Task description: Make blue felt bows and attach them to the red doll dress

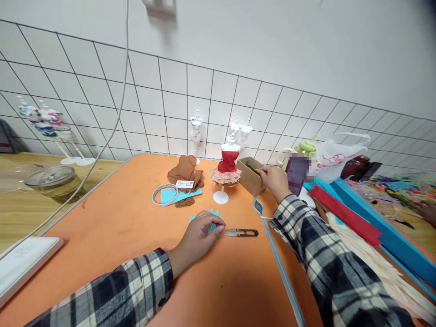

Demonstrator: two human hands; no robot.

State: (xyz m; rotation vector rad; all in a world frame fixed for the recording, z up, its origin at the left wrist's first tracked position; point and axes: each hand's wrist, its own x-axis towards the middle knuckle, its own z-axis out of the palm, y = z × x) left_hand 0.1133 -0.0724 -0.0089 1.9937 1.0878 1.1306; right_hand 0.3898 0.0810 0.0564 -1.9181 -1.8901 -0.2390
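My left hand (200, 234) lies over a light blue fabric piece with a notched edge (215, 212), thumb and forefinger pressed together. What they pinch, if anything, is too small to see. Just right of those fingertips is a pair of black thread snips (242, 233). My right hand (274, 180) reaches to the brown cardboard box (250, 181), its fingers closed at the rim by a dark slim item (252, 168); I cannot make out what they grip. Between the hands stands a small dress form (230, 152) in a red bodice and ruffled peach skirt.
Brown fabric (184, 170), a ring-shaped roll (165, 195) and a small labelled packet (185, 184) lie left of the form. White dress forms (196, 129) stand behind. At right are a tablet (297, 175), red and blue fabric strips (345, 215) and another person's hand (425, 212).
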